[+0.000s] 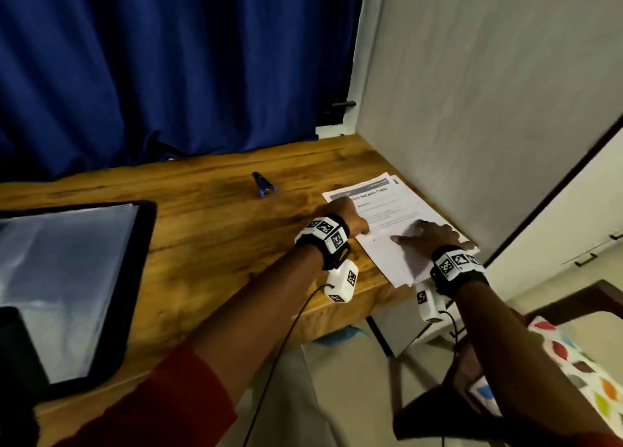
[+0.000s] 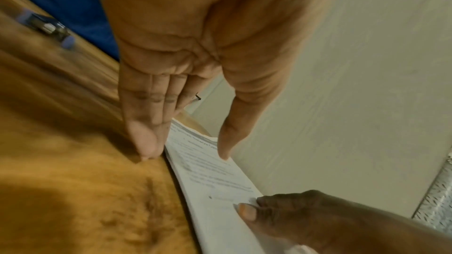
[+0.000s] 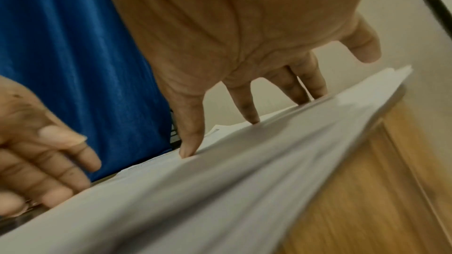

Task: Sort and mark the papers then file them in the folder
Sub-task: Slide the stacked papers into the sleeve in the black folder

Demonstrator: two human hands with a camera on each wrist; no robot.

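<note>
Papers (image 1: 387, 210) sit as a loose stack on the wooden table (image 1: 202, 244), at its right end, right against the grey wall panel (image 1: 488, 109); near corner of the stack overhangs the table's front edge. Top sheet has a grey header band and printed lines, text mostly too blurred to read. Left hand (image 1: 347, 215) is at the stack's left edge: fingers (image 2: 144, 138) straight and held together, tips down on the wood touching the paper edge, thumb tip resting on the top sheet. Holds nothing, just braces the edge. Right hand (image 1: 428, 234) lies spread on top of the stack near its front end, fingers (image 3: 190, 142) extended, tips pressing on the paper, little finger lifted clear. No pinch visible on either hand. Folder (image 1: 67, 278), black-edged with a clear plastic sleeve, lies open and flat, well left of the papers near the table's front edge. A small blue-purple clip (image 1: 264, 185) lies on the wood left of the papers, further back, apart from them. Blue curtain (image 1: 151, 59) hangs behind the table.
</note>
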